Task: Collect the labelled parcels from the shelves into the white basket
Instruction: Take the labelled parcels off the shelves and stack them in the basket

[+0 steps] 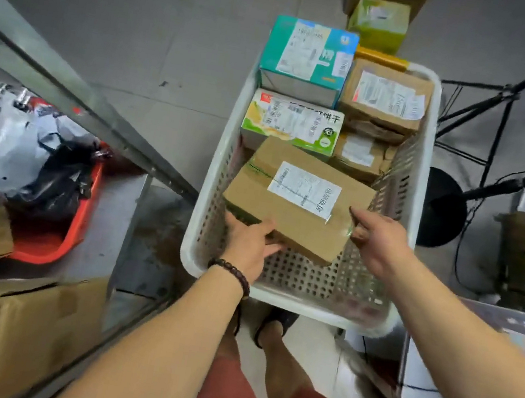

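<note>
Brown box [299, 198] w/ a white label on top sits tilted in the near end of the white basket [305, 310]. Its far edge is up by the green biscuit box [293, 122] and its near edge is over the basket's holey bottom. L hand [247, 241] holds that near edge, thumb on the side, fingers tucked under, w/ a dark bead bracelet [231, 272] on the wrist. R hand [376, 238] is at the box's right corner, pointer finger straight out along the edge & the other fingers bent. Can't tell if it grips or only touches. The basket stands on the grey floor [144, 22], just beside a metal shelf [64, 86] on the left. At the basket's far end are a teal box [308, 53] on the left & a brown parcel [386, 96] on the right, both w/ labels. A smaller brown parcel [361, 152] lies lower down, next to the biscuit box. A green box [379, 22] stands on the floor past the basket. On the shelf a red tub [57, 234] holds black & white bags, w/ big cardboard boxes [6, 329] nearer. A black stand [443, 208] is on the floor to the right.
</note>
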